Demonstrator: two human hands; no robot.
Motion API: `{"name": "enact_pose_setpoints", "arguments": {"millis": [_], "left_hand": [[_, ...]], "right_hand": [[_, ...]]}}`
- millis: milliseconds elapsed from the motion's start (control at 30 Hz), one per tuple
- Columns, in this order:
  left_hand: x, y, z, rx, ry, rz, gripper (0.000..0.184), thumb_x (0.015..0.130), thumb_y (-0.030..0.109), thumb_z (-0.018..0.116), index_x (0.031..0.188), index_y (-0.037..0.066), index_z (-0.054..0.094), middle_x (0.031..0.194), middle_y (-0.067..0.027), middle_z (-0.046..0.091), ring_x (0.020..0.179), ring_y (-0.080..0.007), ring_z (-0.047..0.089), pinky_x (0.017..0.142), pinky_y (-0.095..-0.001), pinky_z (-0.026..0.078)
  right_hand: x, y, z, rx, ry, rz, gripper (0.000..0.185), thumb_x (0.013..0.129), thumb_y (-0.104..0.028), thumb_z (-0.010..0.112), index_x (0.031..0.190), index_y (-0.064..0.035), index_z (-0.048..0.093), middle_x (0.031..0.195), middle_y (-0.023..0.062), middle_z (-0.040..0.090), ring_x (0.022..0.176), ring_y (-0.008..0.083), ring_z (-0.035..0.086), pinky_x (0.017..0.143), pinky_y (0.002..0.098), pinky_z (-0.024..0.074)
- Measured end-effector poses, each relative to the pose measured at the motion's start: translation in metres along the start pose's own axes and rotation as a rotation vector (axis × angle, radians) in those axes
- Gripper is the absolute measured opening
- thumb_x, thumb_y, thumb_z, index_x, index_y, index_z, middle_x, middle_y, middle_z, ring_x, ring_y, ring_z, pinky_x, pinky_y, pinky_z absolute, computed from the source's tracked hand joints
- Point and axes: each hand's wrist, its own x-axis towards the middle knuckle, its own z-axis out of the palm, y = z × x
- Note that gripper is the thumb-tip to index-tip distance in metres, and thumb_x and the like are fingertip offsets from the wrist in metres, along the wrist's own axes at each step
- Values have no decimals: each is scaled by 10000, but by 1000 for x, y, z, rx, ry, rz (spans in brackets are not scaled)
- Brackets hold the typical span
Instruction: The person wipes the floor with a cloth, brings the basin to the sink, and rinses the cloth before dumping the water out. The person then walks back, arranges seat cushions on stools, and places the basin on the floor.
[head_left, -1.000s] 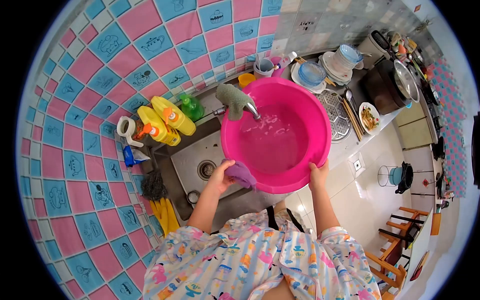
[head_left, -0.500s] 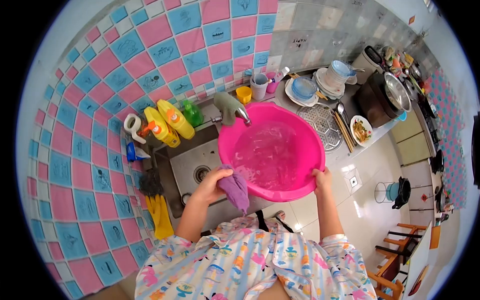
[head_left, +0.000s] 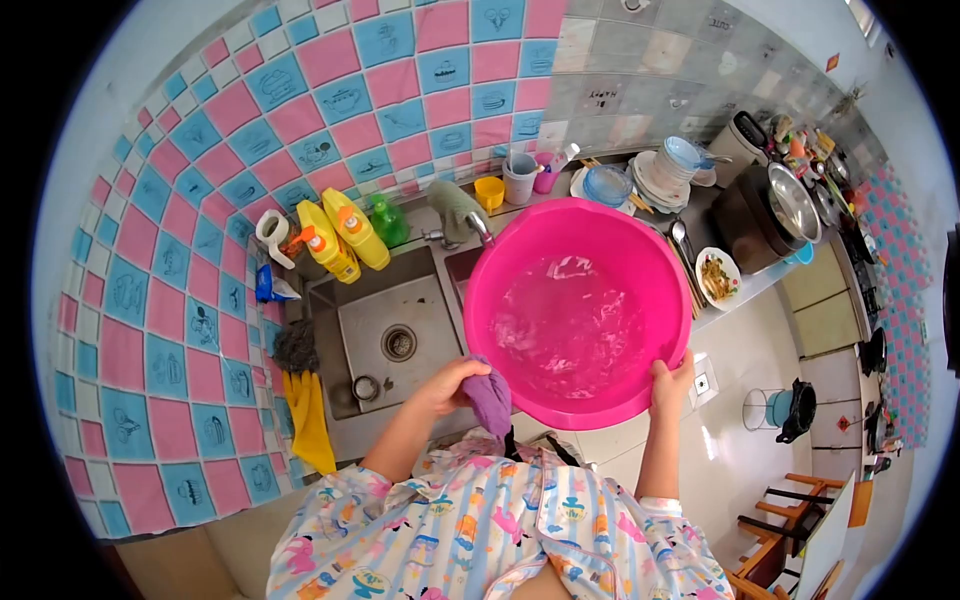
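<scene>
A large pink basin with rippling water in it is between my two hands. My left hand is closed on a purple cloth at the basin's lower left rim. The cloth hangs down beside the basin. My right hand grips the basin's lower right rim, thumb on top. Just left of the basin's upper rim is the faucet, with a grey-green cloth draped over it.
Left of the basin lies the steel sink. Yellow bottles, a green bottle and yellow gloves are around it. Stacked dishes, a food plate and a dark pot stand at the right.
The basin, in both hands, has moved right and toward me, away from the faucet and sink. More of the sink shows, and the water is more rippled. The purple cloth has stayed in my left hand.
</scene>
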Motion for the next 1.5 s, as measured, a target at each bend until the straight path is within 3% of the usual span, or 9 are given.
{"name": "enact_pose_setpoints", "arguments": {"millis": [100, 133, 233, 467, 900, 1100, 1300, 1333, 1500], "left_hand": [[30, -22, 1, -55, -81, -124, 261, 824, 222, 622, 1020, 49, 608, 1005, -75, 651, 953, -203, 627, 909, -371, 484], [37, -26, 7, -51, -107, -162, 268, 827, 226, 617, 1021, 42, 608, 1006, -85, 656, 945, -210, 630, 907, -386, 489], [57, -37, 21, -63, -172, -247, 271, 824, 231, 617, 1014, 38, 612, 1004, -92, 659, 931, -220, 636, 894, -408, 498], [86, -31, 41, -234, -232, -421, 300, 780, 225, 637, 1004, 28, 608, 983, -109, 654, 905, -261, 634, 891, -439, 494], [129, -29, 41, -288, -331, -517, 259, 759, 269, 641, 919, 66, 616, 905, -77, 649, 860, -246, 623, 851, -427, 496], [122, -18, 31, -263, -242, -517, 261, 760, 267, 640, 941, 80, 615, 917, -62, 645, 862, -235, 620, 837, -418, 494], [130, -24, 30, -289, -384, -548, 268, 774, 255, 631, 967, 69, 612, 899, -59, 648, 845, -220, 623, 826, -396, 497], [131, -23, 33, -291, -386, -543, 263, 781, 251, 629, 969, 68, 613, 895, -60, 649, 842, -217, 625, 821, -391, 500], [148, -18, 45, -351, -419, -510, 242, 810, 236, 619, 984, 66, 615, 896, -63, 654, 835, -206, 636, 796, -374, 518]], "right_hand": [[9, -53, -14, -220, -42, -238, 401, 670, 20, 579, 1067, 52, 538, 918, 175, 627, 850, 299, 611, 813, 366, 469], [9, -73, -15, -310, -31, -248, 355, 676, -2, 583, 1026, 46, 548, 947, 223, 629, 871, 347, 617, 813, 397, 467], [22, -103, -14, -373, -61, -377, 351, 691, -26, 578, 1033, 43, 538, 960, 244, 632, 904, 384, 614, 812, 416, 468], [42, -153, 16, -649, -112, -356, 446, 715, -81, 600, 1134, 36, 500, 983, 274, 631, 967, 440, 590, 846, 480, 458], [56, -174, 76, -745, -98, -495, 484, 717, -13, 546, 1194, 38, 480, 1001, 268, 631, 979, 431, 588, 865, 477, 452], [46, -173, 75, -682, -111, -563, 510, 719, 8, 553, 1222, 27, 469, 1018, 257, 629, 981, 426, 587, 864, 469, 451], [6, -202, 93, -636, -173, -542, 569, 717, 25, 561, 1274, 28, 447, 1110, 242, 603, 1051, 408, 560, 909, 453, 439], [2, -208, 95, -642, -195, -530, 583, 715, 40, 551, 1288, 24, 447, 1203, 235, 565, 1145, 400, 517, 954, 441, 424], [-11, -218, 106, -687, -180, -672, 614, 707, 56, 540, 1312, 9, 445, 1305, 221, 509, 1276, 390, 419, 1014, 438, 393]]}}
